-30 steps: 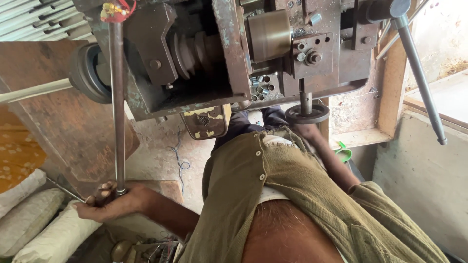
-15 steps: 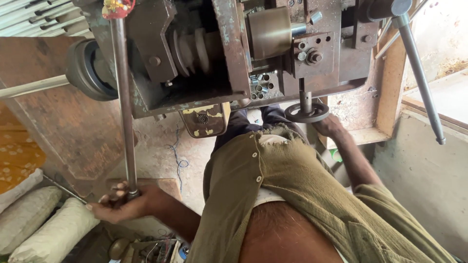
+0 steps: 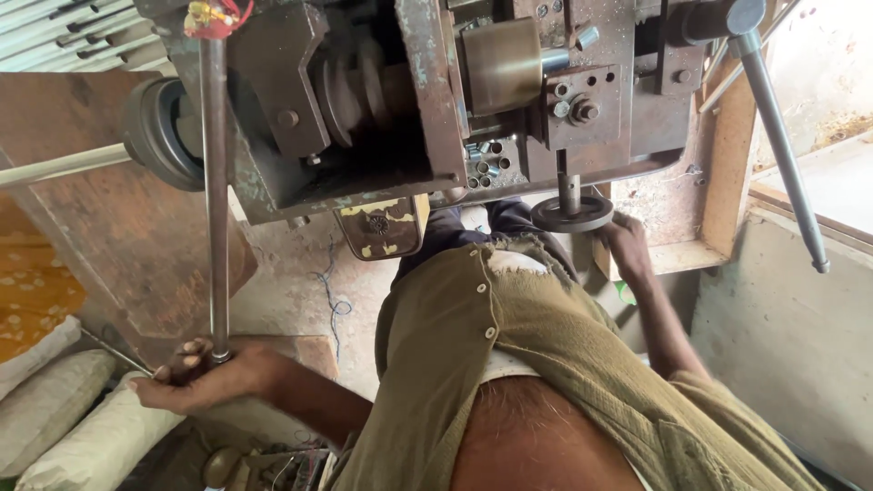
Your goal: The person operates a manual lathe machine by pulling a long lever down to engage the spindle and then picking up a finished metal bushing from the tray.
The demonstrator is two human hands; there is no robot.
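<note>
Long steel lever [image 3: 215, 200] of the rusty machine [image 3: 436, 100] is gripped at its lower end by the left hand [image 3: 195, 377], fingers curled for leverage; small handwheel [image 3: 573, 215] beneath the machine is clasped by the right hand [image 3: 626, 244].

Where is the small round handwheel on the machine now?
In the head view, the handwheel sits right of centre under the machine, with the right hand touching it.

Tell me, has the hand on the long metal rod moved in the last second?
Yes. The left hand gripping the long rod has slipped down and slightly rightward, away from the machine body.
</note>
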